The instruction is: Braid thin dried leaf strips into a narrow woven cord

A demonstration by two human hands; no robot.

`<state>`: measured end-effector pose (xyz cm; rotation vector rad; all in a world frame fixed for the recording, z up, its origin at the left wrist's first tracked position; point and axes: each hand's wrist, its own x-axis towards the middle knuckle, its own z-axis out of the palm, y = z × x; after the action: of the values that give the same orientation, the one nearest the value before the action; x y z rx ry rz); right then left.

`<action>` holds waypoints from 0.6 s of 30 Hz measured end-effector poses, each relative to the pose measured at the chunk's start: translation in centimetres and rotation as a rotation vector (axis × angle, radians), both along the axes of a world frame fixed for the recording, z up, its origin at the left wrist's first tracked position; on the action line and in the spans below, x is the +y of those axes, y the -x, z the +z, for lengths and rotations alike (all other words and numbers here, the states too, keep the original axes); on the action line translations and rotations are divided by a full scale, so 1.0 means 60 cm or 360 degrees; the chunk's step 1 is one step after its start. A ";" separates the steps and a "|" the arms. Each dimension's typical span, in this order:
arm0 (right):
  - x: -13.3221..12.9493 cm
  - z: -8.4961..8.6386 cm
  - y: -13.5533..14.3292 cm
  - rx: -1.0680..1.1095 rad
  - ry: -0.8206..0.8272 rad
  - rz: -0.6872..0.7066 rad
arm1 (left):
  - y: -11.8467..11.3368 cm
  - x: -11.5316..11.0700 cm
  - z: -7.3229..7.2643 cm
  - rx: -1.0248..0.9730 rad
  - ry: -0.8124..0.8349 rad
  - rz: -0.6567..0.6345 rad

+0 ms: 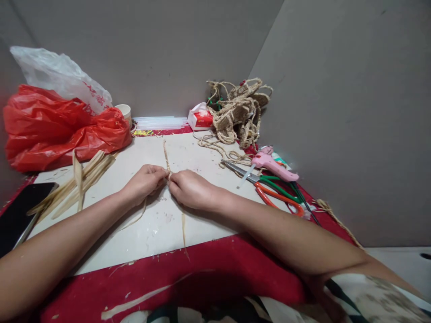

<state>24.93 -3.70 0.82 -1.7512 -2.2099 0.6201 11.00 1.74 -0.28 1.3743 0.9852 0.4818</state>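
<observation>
A thin braided cord of straw-coloured fibre [166, 152] runs away from me over the white board [205, 229]. My left hand [145, 180] pinches its near end from the left, fingers pressed together. From the other side my right hand [190, 189] grips the same spot, its fingers curled and partly hidden behind the back of the hand. The two hands almost touch. One loose strand [138, 217] trails below my left hand, and another strand [183, 229] hangs toward me under the right.
Dried leaf strips [89, 179] and a phone [23, 211] lie left, before a red plastic bag [57, 125]. Behind are a paper cup [124, 112], glue sticks [160, 123] and a tissue pack [201, 118]. Right are braided rope [235, 116], a pink glue gun [274, 165] and scissors [279, 195].
</observation>
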 end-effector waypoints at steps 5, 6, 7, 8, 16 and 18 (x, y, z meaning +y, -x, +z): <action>-0.041 0.027 0.016 -0.0298 0.0081 0.0292 | 0.003 -0.004 -0.001 -0.0054 -0.0007 0.0018; -0.047 0.038 0.014 -0.0283 0.0165 0.0474 | 0.004 -0.004 0.000 -0.0077 0.0021 0.0005; -0.050 0.048 0.010 -0.0229 0.0255 0.0654 | 0.005 -0.003 0.001 -0.0110 0.0054 -0.0008; -0.050 0.057 0.004 -0.0136 0.0330 0.0774 | 0.006 -0.003 0.002 -0.0148 0.0085 -0.0012; 0.026 0.010 -0.029 0.0955 0.0053 -0.0257 | 0.015 0.006 0.002 -0.0376 0.0213 -0.0098; 0.034 -0.007 -0.025 0.1180 0.0495 -0.0203 | 0.016 0.008 0.001 -0.0344 0.0201 -0.0119</action>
<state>26.43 -1.64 0.42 -1.4298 -1.5351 1.3707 10.01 2.21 -0.24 1.2133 0.7723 0.4926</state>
